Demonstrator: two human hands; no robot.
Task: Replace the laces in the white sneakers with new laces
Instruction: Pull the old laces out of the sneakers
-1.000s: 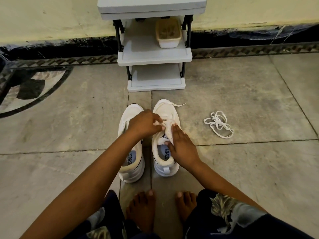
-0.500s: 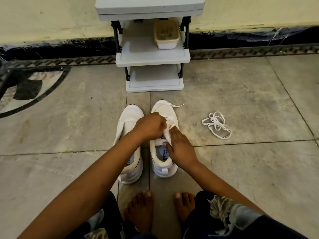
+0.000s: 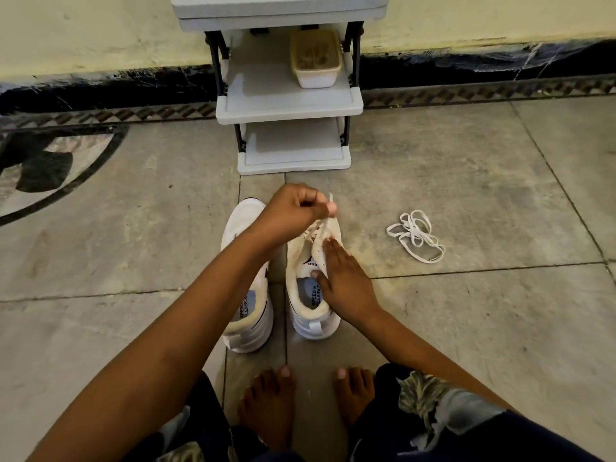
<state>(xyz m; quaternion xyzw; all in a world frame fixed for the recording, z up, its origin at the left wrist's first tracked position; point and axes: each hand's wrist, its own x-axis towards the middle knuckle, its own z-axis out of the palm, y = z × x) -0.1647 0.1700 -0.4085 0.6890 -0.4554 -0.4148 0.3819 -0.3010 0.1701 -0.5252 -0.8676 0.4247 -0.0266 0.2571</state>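
Two white sneakers stand side by side on the floor, toes pointing away from me. My left hand (image 3: 293,208) is raised above the toe of the right sneaker (image 3: 308,315) and pinches its lace (image 3: 322,225), pulling it up and away. My right hand (image 3: 343,278) lies flat on that sneaker's tongue, thumb at the opening. The left sneaker (image 3: 246,315) is partly hidden under my left forearm. A loose white lace (image 3: 416,236) lies bunched on the floor to the right.
A small grey shoe rack (image 3: 290,105) stands against the wall just beyond the sneakers, with a beige tub (image 3: 315,60) on its middle shelf. My bare feet (image 3: 310,398) rest right behind the sneakers. Stone floor tiles extend left and right.
My left hand has risen and moved away from me, drawing the lace up out of the right sneaker. My right hand stays pressed on the tongue.
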